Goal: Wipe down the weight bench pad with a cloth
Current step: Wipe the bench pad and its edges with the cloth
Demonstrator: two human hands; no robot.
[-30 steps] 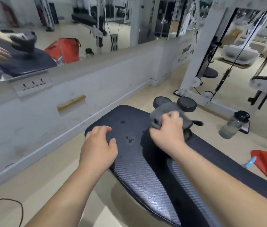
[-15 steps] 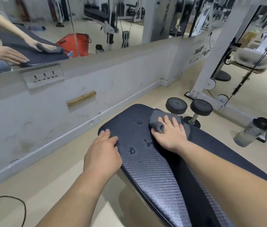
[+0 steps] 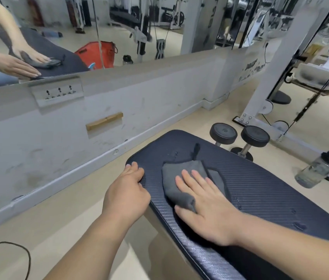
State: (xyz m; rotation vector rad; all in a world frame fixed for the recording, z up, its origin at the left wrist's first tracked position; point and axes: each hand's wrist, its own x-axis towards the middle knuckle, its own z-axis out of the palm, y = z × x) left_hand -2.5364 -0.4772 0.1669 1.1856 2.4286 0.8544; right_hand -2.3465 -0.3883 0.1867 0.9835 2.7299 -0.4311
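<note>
The right hand (image 3: 206,205) lies flat on the grey cloth (image 3: 179,178), fingers straight and slightly spread, palm pressing it down. It pinches nothing, and the thumb lies out along the near side. The cloth is folded, bunched under the heel of the hand, and sits on the bench pad (image 3: 264,190) close to the pad's far, rounded end. A dark loop (image 3: 196,150) trails from the cloth's far edge across the pad.

The left hand (image 3: 127,190) rests on the pad's left edge near the far corner, fingertips on the top surface. The mirror (image 3: 119,27) shows these fingers lying fairly straight, so the hand steadies the pad without clasping it.

Beyond the cloth a short stretch of bare pad runs to the rounded end. To the right of the cloth the pad is wide and uncovered, and it continues toward the lower right under the right forearm. A few droplets (image 3: 298,226) sit on that stretch, and some more lie just past the cloth near the loop. Between the pad's left edge and the wall (image 3: 38,148) there is a strip of open floor (image 3: 78,209), with one dark cable (image 3: 18,251) looping at its near end.

There are two hands and one cloth on the one pad. Two dumbbells (image 3: 223,133) stand on the floor just past the pad's far right side, and one water bottle (image 3: 319,170) stands further right. One socket plate (image 3: 56,93) with three outlets is set below the mirror
</note>
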